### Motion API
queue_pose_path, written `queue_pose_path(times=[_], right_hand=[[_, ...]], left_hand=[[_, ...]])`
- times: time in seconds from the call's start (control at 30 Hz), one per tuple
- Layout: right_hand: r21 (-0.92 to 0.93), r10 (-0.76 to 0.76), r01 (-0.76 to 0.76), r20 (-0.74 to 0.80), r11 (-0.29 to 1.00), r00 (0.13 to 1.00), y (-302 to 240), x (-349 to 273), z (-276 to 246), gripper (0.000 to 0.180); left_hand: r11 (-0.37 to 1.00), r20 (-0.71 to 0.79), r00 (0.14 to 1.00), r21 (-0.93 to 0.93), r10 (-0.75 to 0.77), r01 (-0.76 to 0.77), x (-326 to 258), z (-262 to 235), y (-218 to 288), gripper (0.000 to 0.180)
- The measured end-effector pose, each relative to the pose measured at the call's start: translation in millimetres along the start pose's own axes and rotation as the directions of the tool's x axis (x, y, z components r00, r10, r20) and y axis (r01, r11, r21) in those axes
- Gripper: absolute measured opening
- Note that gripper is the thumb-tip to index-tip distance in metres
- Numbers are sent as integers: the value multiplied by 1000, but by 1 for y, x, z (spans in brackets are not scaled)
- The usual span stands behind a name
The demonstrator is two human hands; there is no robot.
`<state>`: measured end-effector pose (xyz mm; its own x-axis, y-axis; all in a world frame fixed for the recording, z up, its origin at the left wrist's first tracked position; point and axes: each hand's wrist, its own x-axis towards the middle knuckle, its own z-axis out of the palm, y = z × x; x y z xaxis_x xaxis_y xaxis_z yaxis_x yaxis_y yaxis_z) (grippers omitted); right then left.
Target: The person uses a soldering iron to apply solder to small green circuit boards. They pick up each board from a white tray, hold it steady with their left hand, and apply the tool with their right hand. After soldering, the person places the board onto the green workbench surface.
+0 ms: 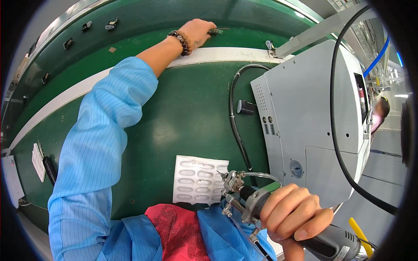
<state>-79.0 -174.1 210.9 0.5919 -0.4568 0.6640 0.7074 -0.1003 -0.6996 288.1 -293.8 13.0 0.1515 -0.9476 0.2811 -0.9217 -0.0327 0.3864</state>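
- Our left hand reaches far across the green bench, fingertips pinching a small dark part.
- Our right hand — fingers wrapped tight — grips a grey, ribbed soldering tool beside a white dimpled tray.

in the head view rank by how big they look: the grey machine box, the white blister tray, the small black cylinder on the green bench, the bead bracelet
1. Grey machine box, by far the largest.
2. White blister tray.
3. Bead bracelet and small black cylinder look about alike; the bracelet sits farther from the camera, so I would not rank them.
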Motion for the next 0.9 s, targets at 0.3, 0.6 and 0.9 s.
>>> queue_pose_path(times=[0.3,0.6,0.9], right_hand=[[2,32,-31,-71,1000,997,-3,-5,-1,28],[17,21,-21,11,1000,1000,-11,-9,6,37],[-18,27,-25,122,1000,992,2,-7,11,51]], left_hand=[[832,-102,994,-555,-47,-18,-115,-54,109,25],[783,42,997,-616,-71,82,-265,-82,196,23],[819,-67,992,-572,-108,51,-292,-51,212,33]])
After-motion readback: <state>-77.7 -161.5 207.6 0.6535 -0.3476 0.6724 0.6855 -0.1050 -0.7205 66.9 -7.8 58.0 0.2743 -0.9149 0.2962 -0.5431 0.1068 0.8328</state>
